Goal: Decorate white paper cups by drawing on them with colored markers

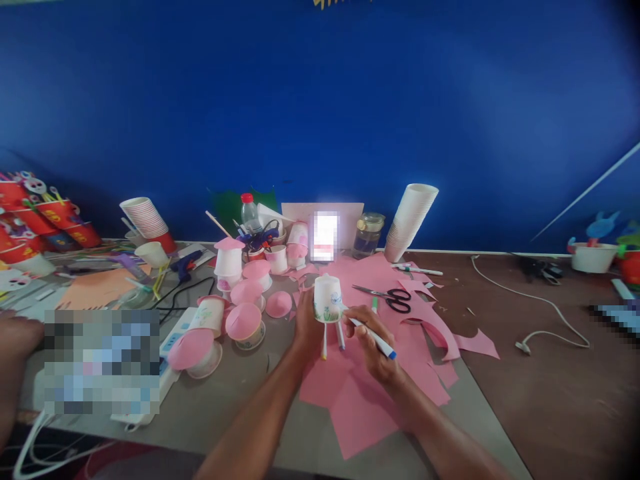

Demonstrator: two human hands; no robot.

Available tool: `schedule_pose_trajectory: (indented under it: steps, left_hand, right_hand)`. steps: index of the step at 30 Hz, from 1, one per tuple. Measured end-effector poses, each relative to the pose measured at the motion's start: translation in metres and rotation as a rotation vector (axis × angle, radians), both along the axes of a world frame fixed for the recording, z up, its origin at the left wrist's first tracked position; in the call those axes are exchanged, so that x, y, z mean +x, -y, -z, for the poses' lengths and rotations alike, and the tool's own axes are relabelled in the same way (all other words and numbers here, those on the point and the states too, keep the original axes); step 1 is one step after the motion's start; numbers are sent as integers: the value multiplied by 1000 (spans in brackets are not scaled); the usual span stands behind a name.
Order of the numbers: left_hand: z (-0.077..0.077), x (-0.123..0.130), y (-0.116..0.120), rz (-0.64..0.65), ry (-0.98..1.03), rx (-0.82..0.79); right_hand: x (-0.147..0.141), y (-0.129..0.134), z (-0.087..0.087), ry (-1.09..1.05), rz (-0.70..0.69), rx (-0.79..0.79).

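An upside-down white paper cup (327, 298) with green and blue drawings is in the middle of the view. My left hand (306, 320) is wrapped round its left side. Two markers (325, 341) stick out below the cup, one with a yellow end and one with a blue or purple end. Between the fingers of my right hand (373, 343) is a white marker (375, 338) with a blue end, its tip side close to the cup's right side. Pink paper (365, 413) lies beneath both hands.
Black-handled scissors (397, 300) lie on the pink paper. Cups with pink cone tops (245, 323) stand at left, near a power strip (173, 340). Behind are a glass jar (369, 237) and a tall cup stack (411, 223). Another person's arm (15, 347) shows at far left.
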State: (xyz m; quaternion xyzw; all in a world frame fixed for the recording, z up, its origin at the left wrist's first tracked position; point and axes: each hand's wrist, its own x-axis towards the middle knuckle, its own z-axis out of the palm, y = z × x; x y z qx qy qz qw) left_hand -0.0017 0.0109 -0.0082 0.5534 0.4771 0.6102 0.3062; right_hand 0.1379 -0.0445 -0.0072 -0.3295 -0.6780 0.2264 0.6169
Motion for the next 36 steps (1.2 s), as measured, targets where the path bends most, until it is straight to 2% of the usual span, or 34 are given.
schedule_pose_trajectory:
  steps: [12, 23, 27, 31, 33, 36]
  left_hand:
    - [5, -2, 0, 14, -74, 17]
    - [0, -1, 0, 4, -79, 31]
    - [0, -2, 1, 7, -94, -11]
    - [3, -2, 2, -2, -71, -22]
    - [6, -2, 2, 9, -63, -9]
    - [8, -2, 2, 23, -76, -5]
  right_hand:
    - [0, 0, -5, -9, 14, 12]
    - [1, -1, 0, -4, 5, 19]
    - [1, 1, -2, 3, 6, 0]
    - [-1, 0, -4, -47, 124, -6]
    - [-3, -4, -3, -123, 213, -43]
    - [-4, -10, 1, -221, 264, -122]
